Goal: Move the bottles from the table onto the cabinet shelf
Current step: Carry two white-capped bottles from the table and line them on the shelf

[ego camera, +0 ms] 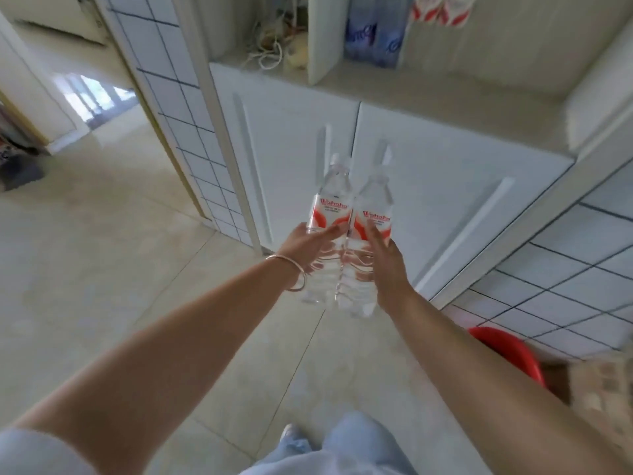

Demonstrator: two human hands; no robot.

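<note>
1. White cabinet (394,173): doors closed; open shelf (445,87) above holds blue packs (373,32) at back, front ledge bare.
2. Left bottle (329,214), right bottle (371,228): clear, upright, touching, held before the doors.
3. Left hand (305,245), right hand (387,265): fingers wrapped around one bottle each.

Bright daylight w/ glare on floor (102,207) at left doorway; whole frame motion-blurred, wide-angle bending at edges
</note>
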